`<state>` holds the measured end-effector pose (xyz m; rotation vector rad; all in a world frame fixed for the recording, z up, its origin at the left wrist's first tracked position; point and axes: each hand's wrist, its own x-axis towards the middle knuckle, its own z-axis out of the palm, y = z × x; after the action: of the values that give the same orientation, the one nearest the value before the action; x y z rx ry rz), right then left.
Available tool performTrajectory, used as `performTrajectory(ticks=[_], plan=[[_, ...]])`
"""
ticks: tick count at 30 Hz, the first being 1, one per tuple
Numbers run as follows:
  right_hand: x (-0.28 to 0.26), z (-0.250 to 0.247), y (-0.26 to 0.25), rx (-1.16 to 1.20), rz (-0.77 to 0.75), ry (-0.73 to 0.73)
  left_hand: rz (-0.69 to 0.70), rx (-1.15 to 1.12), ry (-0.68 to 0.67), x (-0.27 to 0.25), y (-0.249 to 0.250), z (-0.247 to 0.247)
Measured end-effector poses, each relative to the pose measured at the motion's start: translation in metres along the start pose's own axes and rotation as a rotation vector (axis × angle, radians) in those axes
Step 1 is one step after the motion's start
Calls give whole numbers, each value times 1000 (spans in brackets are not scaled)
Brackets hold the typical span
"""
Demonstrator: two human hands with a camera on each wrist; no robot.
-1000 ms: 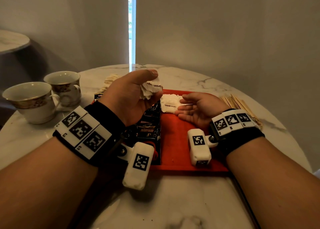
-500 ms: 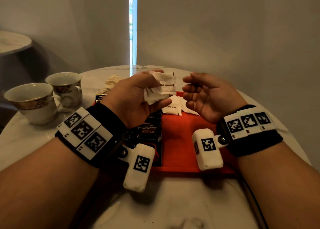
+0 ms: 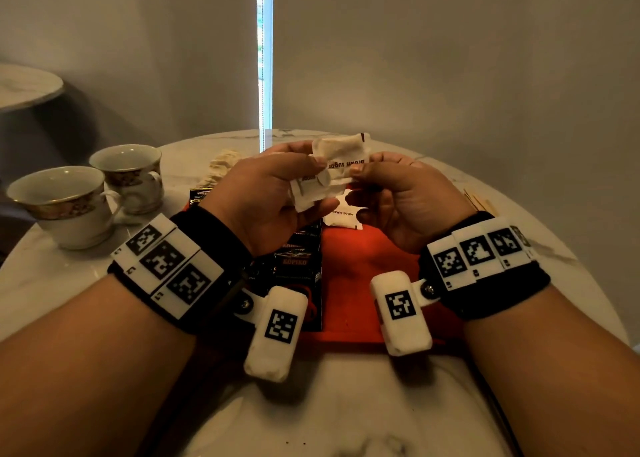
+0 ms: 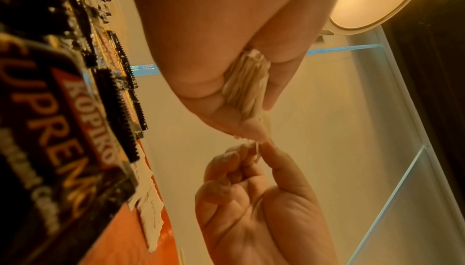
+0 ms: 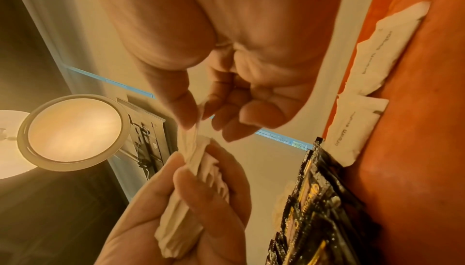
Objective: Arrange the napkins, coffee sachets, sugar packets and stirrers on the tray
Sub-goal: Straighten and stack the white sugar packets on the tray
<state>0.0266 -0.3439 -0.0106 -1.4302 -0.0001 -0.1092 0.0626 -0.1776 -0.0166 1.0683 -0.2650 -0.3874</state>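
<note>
Above the tray [image 3: 349, 283], left hand [image 3: 273, 193] grips sugar packets [image 3: 325, 179] (right hand [image 3: 398, 197] pinching one).

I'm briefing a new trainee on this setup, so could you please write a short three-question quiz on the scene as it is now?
1. True or false: the left hand holds a bunch of sugar packets.
2. What does the right hand pinch? A) a stirrer B) a sugar packet C) a coffee sachet
3. Fill in: the coffee sachets lie on the ___ side of the tray.

Key: 1 true. 2 B, one packet pinched between thumb and finger, above the left hand's bunch. 3 left; more packets lie at the tray's far edge, while the stirrers are on the table.
</note>
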Motion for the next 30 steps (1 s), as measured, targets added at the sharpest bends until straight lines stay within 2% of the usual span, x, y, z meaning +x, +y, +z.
performTrajectory(ticks=[7, 11, 14, 17, 22, 27, 30], plan=[[5, 0, 0, 179, -84, 100, 16, -16, 64, -3, 3, 3], [3, 1, 1, 147, -89, 100, -11, 11, 77, -4, 3, 4], [-1, 2, 2, 85, -90, 63, -46, 46, 3, -6, 3, 2], [-2, 5, 3, 64, -94, 34, -41, 178, -60, -6, 2, 0], [-4, 7, 2, 50, -95, 30, 3, 201, 13, -8, 2, 4], [-1, 12, 4, 109, -108, 120, 18, 179, 48, -8, 3, 6], [-2, 12, 4, 69, -105, 138, 18, 186, 49, -8, 2, 6]])
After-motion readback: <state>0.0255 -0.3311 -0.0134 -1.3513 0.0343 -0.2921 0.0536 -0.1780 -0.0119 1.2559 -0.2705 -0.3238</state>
